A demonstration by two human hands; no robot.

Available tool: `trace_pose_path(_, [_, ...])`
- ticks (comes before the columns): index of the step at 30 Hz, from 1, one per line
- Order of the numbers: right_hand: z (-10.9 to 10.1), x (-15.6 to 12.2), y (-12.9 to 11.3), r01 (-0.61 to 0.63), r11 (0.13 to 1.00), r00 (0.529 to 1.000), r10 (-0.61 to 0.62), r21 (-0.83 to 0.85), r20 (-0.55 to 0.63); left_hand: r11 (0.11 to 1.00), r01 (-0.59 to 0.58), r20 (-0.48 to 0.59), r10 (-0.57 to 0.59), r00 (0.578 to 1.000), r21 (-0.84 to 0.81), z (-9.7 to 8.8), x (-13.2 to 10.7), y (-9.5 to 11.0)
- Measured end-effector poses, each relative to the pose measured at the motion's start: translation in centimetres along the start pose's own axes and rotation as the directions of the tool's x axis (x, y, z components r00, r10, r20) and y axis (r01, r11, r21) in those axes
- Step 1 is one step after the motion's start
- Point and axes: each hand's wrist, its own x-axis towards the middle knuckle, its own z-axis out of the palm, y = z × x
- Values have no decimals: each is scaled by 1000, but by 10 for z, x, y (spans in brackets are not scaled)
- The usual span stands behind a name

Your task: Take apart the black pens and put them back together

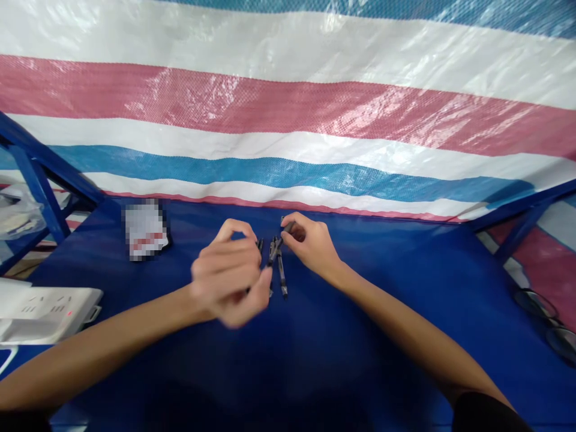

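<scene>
Red-white-blue striped tarpaulin (288, 114), blue metal frame (36, 180), blue tabletop (405, 288)

The small pieces (279, 270) look like matt black plastic, the tarpaulin (288, 108) glossy woven plastic.

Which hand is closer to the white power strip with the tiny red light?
The left hand is nearer; it is to the right of the white power strip. The right hand, pinching a dark piece, is farther away, beyond the left hand.
</scene>
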Motion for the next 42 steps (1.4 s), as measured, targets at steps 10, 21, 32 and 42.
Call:
trace_pose_path(10, [10, -6, 12, -182, 917, 983, 172, 354, 61, 944, -74, 296, -26, 955, 321, 48, -19, -66])
trace_pose_path(21, [-8, 3, 13, 5, 992, 919, 45, -127, 392, 893, -212, 351, 65, 934, 398, 43, -24, -76])
trace_pose_path(32, [-12, 2, 14, -278, 945, 700, 76, 172, 710, 895, -291, 332, 175, 927, 339, 42, -33, -73])
trace_pose_path(42, [-12, -5, -11, 205, 911, 807, 49, -357, 588, 920, -230, 318, 125, 940, 317, 38, -26, -63])
